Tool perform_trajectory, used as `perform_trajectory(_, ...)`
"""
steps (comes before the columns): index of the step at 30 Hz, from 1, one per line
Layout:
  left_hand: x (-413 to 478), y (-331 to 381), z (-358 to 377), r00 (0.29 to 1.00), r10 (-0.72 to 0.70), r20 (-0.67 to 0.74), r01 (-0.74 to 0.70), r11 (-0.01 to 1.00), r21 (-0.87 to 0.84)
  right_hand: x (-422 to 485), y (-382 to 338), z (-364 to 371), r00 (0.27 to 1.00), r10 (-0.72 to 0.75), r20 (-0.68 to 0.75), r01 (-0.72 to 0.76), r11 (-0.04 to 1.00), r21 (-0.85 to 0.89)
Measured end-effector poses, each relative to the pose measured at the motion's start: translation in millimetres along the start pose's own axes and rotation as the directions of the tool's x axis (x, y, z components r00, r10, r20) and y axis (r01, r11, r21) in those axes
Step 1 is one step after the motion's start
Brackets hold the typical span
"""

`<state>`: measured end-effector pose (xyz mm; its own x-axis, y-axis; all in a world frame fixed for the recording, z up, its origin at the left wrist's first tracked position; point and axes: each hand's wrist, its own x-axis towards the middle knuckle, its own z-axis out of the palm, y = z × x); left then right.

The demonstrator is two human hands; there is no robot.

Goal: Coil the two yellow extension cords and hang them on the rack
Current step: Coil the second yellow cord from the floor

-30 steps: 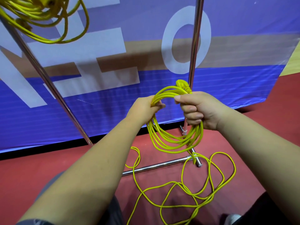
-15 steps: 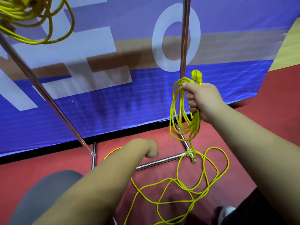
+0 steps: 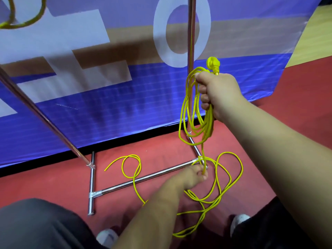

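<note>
While my right hand (image 3: 217, 94) held the half-made coil of the second cord (image 3: 195, 119) up beside the right upright of the rack (image 3: 191, 33), fingers curled round the gathered loops and the plug (image 3: 212, 64) poking out above my fist, my left hand (image 3: 192, 177) was down low. It pinched the strand that ran off the coil, just beside the near corner of the rack's base.

I judged the job a little past halfway. The first cord (image 3: 23, 24) looked already hung: a yellow loop showed at the upper left near the slanting pole, though only its lower part was in view. Of the second, a handful of turns were in my grip. The rest lay slack on the floor (image 3: 53, 177) in wide loops, some crossing the base bar, with one free end lying left of them. Drawing in that slack, closing the coil and hanging it were yet to do.

The floor was red and smooth. Behind the rack stood a blue banner (image 3: 89, 105) with big white letters, and pale wooden flooring (image 3: 314, 33) showed at the far right. My shoes (image 3: 107, 236) sat at the bottom edge.
</note>
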<state>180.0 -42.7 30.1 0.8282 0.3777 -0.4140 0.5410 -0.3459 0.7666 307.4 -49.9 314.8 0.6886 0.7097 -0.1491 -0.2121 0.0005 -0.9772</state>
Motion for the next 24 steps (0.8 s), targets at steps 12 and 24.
perform_trajectory(12, -26.4, -19.6, -104.5, 0.991, -0.125, -0.045, 0.132, 0.893, 0.430, -0.2, -3.1, -9.7, 0.995, -0.094, 0.039, 0.100, 0.980, -0.175)
perform_trajectory(24, -144.2, 131.1, -326.3, 0.840, -0.073, -0.538, 0.260, 0.924, 0.280, -3.7, 13.1, 20.7, 0.974, -0.211, 0.087, 0.228, 0.913, -0.338)
